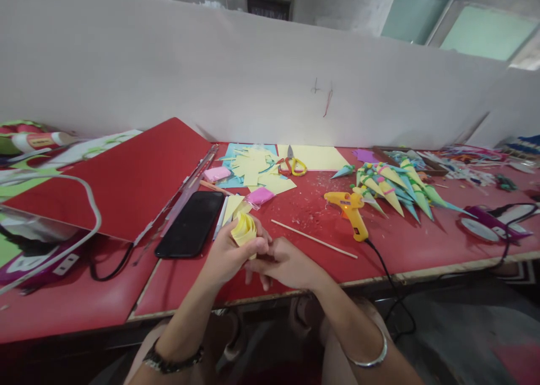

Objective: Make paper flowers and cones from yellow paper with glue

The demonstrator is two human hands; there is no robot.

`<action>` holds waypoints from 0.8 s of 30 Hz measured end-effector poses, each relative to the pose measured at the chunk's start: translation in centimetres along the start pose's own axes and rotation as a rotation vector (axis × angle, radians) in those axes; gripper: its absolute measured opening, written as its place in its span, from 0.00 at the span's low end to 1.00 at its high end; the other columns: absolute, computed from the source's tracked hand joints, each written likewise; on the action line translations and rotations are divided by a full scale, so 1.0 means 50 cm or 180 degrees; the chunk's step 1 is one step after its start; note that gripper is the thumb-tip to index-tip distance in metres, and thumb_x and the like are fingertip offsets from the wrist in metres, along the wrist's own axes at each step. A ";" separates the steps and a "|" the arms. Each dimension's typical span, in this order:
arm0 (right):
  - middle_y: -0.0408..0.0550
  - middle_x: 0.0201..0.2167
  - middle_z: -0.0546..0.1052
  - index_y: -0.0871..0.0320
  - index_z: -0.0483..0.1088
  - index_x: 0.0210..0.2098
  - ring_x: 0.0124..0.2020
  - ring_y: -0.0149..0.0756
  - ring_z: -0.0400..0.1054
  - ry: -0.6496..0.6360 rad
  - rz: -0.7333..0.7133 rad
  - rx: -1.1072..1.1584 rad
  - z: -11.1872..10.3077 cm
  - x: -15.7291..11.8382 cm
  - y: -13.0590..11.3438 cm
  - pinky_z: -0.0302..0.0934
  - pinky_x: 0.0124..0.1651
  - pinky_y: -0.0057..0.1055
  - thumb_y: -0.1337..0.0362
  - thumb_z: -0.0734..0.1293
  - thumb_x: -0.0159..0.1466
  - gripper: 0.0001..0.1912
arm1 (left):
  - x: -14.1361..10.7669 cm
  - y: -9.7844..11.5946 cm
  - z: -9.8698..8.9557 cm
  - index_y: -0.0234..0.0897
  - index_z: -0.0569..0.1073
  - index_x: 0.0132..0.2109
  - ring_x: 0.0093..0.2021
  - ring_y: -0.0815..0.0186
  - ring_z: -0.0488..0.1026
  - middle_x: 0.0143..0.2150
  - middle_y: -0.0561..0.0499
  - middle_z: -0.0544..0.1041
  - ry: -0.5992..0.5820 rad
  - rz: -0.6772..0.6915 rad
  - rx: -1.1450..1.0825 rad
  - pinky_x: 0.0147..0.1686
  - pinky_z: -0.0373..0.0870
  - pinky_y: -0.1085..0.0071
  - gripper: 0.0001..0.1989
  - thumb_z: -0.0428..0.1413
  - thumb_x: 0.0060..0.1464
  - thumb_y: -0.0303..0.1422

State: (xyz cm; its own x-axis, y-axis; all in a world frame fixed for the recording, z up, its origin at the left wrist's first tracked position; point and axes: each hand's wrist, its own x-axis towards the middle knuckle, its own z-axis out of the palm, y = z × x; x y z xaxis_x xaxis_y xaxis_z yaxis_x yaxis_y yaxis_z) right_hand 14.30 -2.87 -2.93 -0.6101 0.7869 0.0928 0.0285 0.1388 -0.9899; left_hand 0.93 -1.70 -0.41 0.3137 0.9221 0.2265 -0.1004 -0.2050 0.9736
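Note:
My left hand (230,253) is closed around a curled stack of yellow paper pieces (243,228), their layered edges fanned at the top. Against its fingertips, my right hand (284,261) is closed, fingers bent under the lower end of the paper. What lies between the right fingers is hidden. A thin wooden stick (314,238) lies on the red table to the right of my hands. Just left of them is a black phone (190,224). Behind the hands sits a small pink packet (260,196).
A yellow glue gun (350,211) with a black cord lies right, before a pile of paper cones (394,185). Scissors (292,164) rest by yellow paper scraps (251,165). A red board (139,171) leans at left. A white partition (253,81) stands behind.

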 end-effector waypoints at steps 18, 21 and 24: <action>0.42 0.18 0.73 0.62 0.71 0.23 0.13 0.22 0.63 -0.0071 0.0454 0.0342 -0.005 -0.001 -0.017 0.54 0.17 0.19 0.52 0.64 0.57 0.18 | -0.006 -0.017 -0.006 0.36 0.65 0.37 0.20 0.71 0.67 0.19 0.57 0.71 0.0335 0.0278 -0.0495 0.21 0.62 0.76 0.19 0.60 0.43 0.44; 0.44 0.19 0.73 0.63 0.71 0.25 0.13 0.23 0.63 -0.0019 0.0454 0.0197 -0.008 0.001 -0.011 0.54 0.18 0.19 0.53 0.63 0.58 0.18 | -0.004 -0.019 -0.007 0.36 0.66 0.39 0.21 0.69 0.68 0.22 0.55 0.72 0.0442 0.0294 -0.0484 0.22 0.62 0.75 0.21 0.59 0.43 0.46; 0.43 0.19 0.73 0.63 0.70 0.25 0.14 0.23 0.64 0.0036 0.0373 0.0054 -0.010 0.002 -0.006 0.55 0.19 0.19 0.55 0.63 0.59 0.17 | -0.004 -0.021 -0.009 0.36 0.67 0.39 0.24 0.67 0.71 0.27 0.51 0.75 0.0685 0.0425 -0.0494 0.24 0.65 0.74 0.20 0.58 0.44 0.46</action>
State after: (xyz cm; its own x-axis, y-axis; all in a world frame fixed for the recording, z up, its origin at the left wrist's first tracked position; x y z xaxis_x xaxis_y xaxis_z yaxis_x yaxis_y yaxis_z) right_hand 14.66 -2.54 -2.55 -0.5944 0.8039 -0.0226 0.0855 0.0353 -0.9957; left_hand 0.56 -1.50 -1.49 0.0821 0.9422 0.3249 -0.2756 -0.2918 0.9159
